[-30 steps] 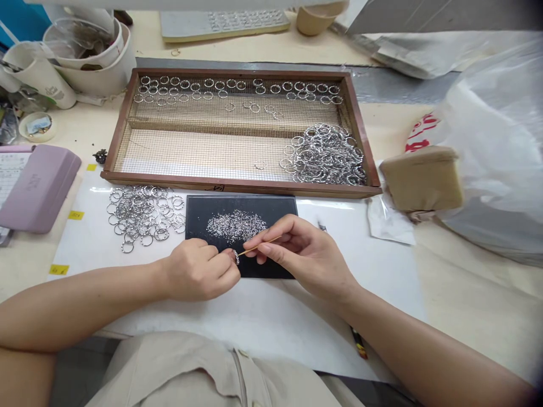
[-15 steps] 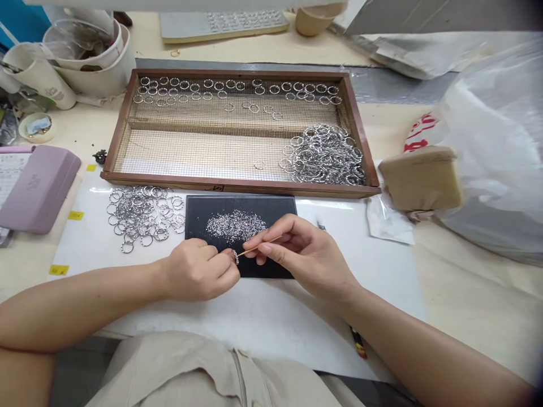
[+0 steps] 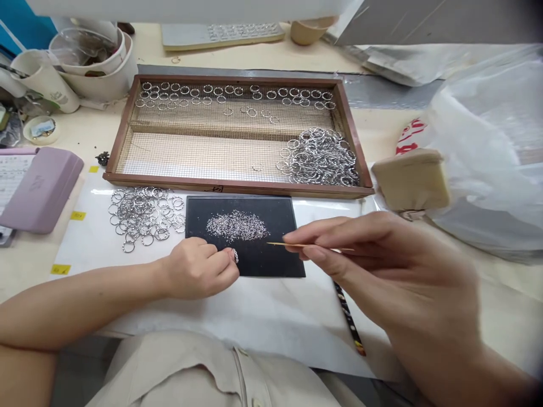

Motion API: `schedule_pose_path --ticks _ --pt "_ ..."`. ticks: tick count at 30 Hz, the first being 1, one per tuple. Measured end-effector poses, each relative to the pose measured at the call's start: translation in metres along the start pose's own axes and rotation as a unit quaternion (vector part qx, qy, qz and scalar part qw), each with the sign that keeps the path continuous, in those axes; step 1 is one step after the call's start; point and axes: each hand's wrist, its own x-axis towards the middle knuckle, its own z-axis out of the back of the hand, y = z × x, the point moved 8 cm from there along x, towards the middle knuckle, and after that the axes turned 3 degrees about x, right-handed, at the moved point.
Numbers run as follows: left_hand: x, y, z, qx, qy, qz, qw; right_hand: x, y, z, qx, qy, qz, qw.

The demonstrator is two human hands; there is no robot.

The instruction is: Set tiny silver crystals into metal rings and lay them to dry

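Observation:
My left hand (image 3: 203, 268) is closed, pinching a small silver ring (image 3: 236, 256) at its fingertips over the near edge of a black pad (image 3: 275, 257). A heap of tiny sparkling stones (image 3: 237, 225) lies on that pad, just beyond the ring. My right hand (image 3: 394, 282) grips a thin wooden toothpick (image 3: 305, 245) between thumb and fingers. The toothpick's pointed tip is over the pad, right of the ring and apart from it. Left of the pad lies a loose pile of silver rings (image 3: 144, 212).
Behind the pad stands a wood-framed mesh tray (image 3: 237, 185) with rows of rings and a heaped pile (image 3: 324, 158). A purple case (image 3: 42, 189) is at left, a tan block (image 3: 411, 180) and plastic bag (image 3: 487, 147) at right. A dark patterned pen (image 3: 350, 319) lies near my right hand.
My right hand has drawn back to the right and toward the camera, taking the toothpick tip away from the ring. The left hand holds the ring in nearly the same place.

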Motion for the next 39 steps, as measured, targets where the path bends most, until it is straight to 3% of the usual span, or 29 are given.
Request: schedule_pose_path --ticks 2,5,9,12,14,17,19,22,26,32,34,36,37,39 --pt "0.000 0.000 0.001 0.002 -0.004 0.001 1.000 0.000 0.015 0.007 -0.070 -0.006 0.042 0.997" --pt "-0.001 0.001 0.002 -0.001 -0.013 0.001 1.000 0.003 0.018 0.020 -0.217 -0.028 0.040 0.975" --pt "-0.001 0.001 0.001 -0.007 -0.017 0.004 1.000 0.004 -0.005 0.035 -0.393 -0.027 0.037 0.918" --pt "-0.001 0.002 0.001 -0.015 -0.019 0.010 1.000 -0.005 -0.033 0.044 -0.462 -0.003 0.062 0.885" --pt "-0.001 0.003 0.002 -0.020 -0.020 0.011 1.000 -0.013 -0.050 0.056 -0.495 -0.021 0.065 0.866" --pt "0.000 0.003 0.003 -0.025 -0.020 0.010 0.999 -0.024 -0.072 0.071 -0.519 -0.010 0.035 0.854" --pt "0.000 0.003 0.003 -0.028 -0.022 0.014 0.999 -0.031 -0.072 0.074 -0.518 -0.004 0.066 0.853" --pt "-0.001 0.005 0.002 -0.038 -0.019 0.023 0.999 -0.043 -0.068 0.059 -0.532 0.083 0.143 0.831" --pt "-0.005 0.009 -0.002 -0.060 -0.015 0.041 0.997 -0.064 -0.061 0.025 -0.545 0.214 0.275 0.762" --pt "-0.010 0.022 -0.010 -0.096 -0.020 0.106 0.990 -0.062 -0.057 0.015 -0.554 0.251 0.336 0.720" --pt "-0.009 0.025 -0.010 -0.098 -0.027 0.116 0.988 -0.061 -0.058 0.017 -0.552 0.256 0.344 0.715" --pt "-0.009 0.023 -0.009 -0.098 -0.026 0.108 0.989 -0.057 -0.055 0.022 -0.542 0.225 0.343 0.733" --pt "-0.008 0.021 -0.008 -0.097 -0.025 0.099 0.990 -0.054 -0.052 0.026 -0.526 0.195 0.334 0.757" --pt "-0.007 0.016 -0.006 -0.093 -0.024 0.075 0.993 -0.045 -0.044 0.036 -0.454 0.110 0.291 0.835"
